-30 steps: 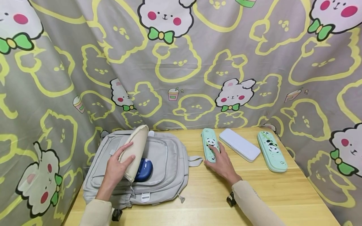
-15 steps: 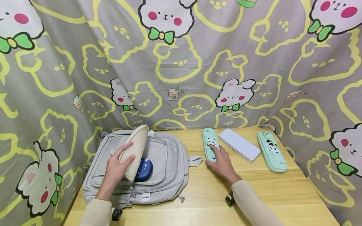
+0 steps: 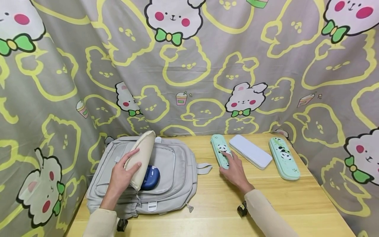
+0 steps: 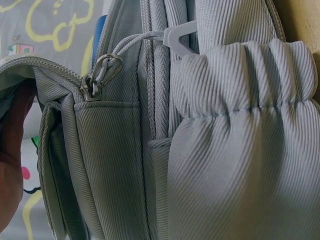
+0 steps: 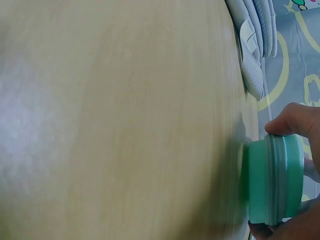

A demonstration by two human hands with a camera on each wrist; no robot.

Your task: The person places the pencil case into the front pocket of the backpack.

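A grey backpack lies on the table with its front pocket unzipped. My left hand holds up the pocket's flap, thumb on the pale inner side; in the left wrist view the zipper pull hangs beside it. A dark blue rounded case sits in the pocket opening, partly behind the flap. My right hand grips the near end of a mint-green panda pencil case. In the right wrist view, thumb and fingers lie on opposite sides of this zippered case.
To the right of the gripped case lies a plain white-lilac case. Farther right is a second mint-green panda pencil case, near the edge of the wooden table. A patterned curtain hangs behind and at both sides.
My right hand has shifted slightly right, and the near end of the panda pencil case has swung right with it. My left hand and the flap have stayed in place.
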